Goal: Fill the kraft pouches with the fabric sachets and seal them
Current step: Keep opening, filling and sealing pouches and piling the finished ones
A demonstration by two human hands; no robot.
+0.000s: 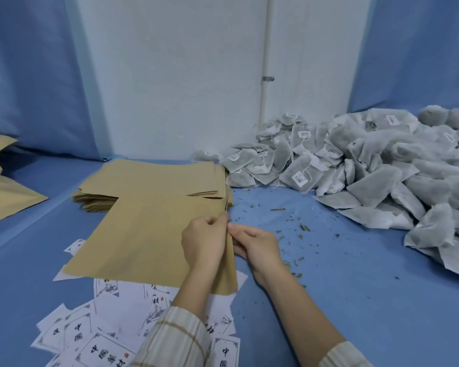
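Note:
A flat kraft pouch [143, 234] lies on the blue table in front of me, its open end at the right. My left hand [204, 242] pinches the upper layer of that right edge. My right hand [255, 245] pinches the same edge from the other side, fingers curled on the lower layer. A stack of empty kraft pouches [154, 178] sits just behind it. A big heap of grey fabric sachets [355, 168] with white tags fills the right side of the table.
White printed labels [104, 335] lie scattered under and in front of the pouch. More kraft pouches [3, 189] lie at the far left. Dried herb crumbs [289, 229] litter the blue cloth between my hands and the sachets. Blue curtains and a white wall stand behind.

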